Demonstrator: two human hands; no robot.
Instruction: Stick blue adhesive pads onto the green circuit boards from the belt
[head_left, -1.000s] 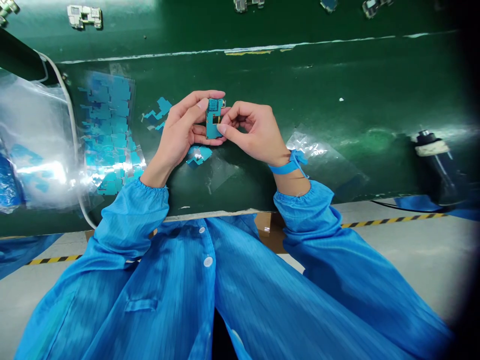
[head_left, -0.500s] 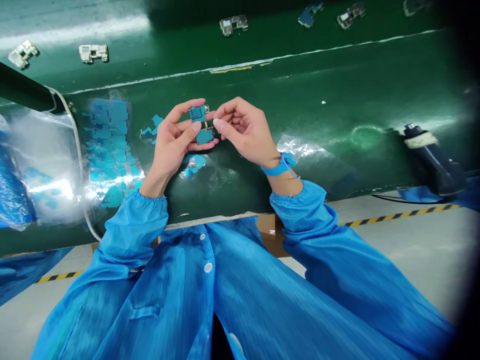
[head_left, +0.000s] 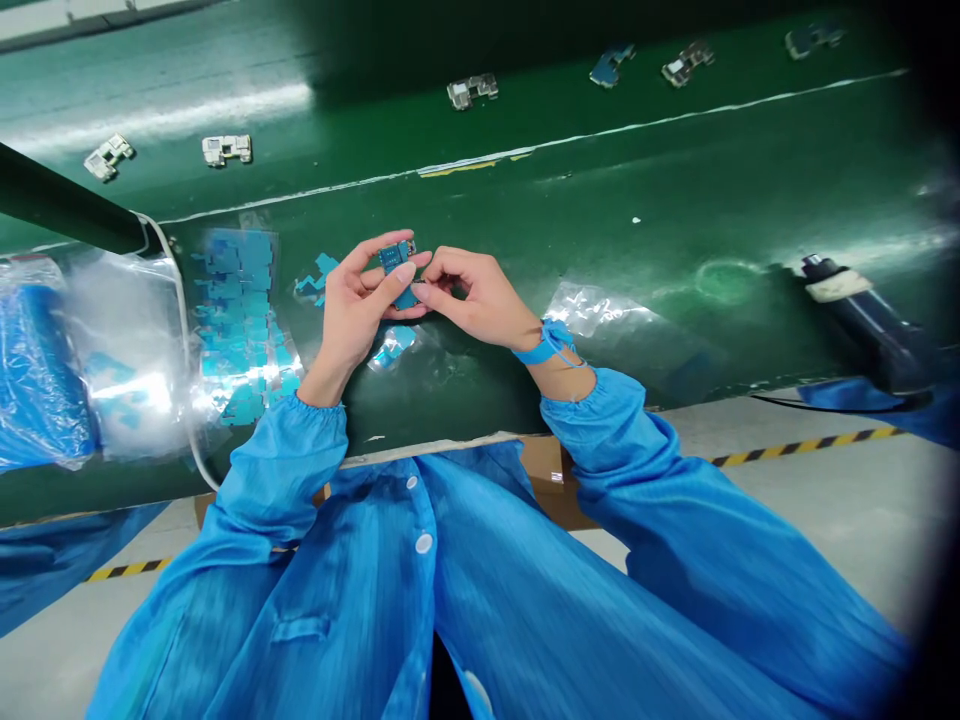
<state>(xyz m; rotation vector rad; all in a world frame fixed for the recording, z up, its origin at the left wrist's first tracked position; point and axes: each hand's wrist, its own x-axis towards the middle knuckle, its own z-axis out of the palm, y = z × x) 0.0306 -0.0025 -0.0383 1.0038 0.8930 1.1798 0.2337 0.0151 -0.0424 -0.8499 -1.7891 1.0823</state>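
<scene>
Circuit board, small, teal, rectangular (head_left: 396,262): we hold it raised off the green conveyor surface (head_left: 675,170), clamped by its edges between thumb and fingers of our left hand (head_left: 358,308); our right hand (head_left: 474,300) pinches narrowly at its right edge, fingertips close to the left thumb. Handling, as we judge: light, thin, stiff, fragile at its components; best taken by the bare edges, not the face. Just below the grip, a loose teal sticker scrap (head_left: 393,344); left of it, a clear sheet of teal stickers (head_left: 238,320); right, crumpled clear film (head_left: 600,305); well beyond, small metal shield frames (head_left: 226,149).
</scene>
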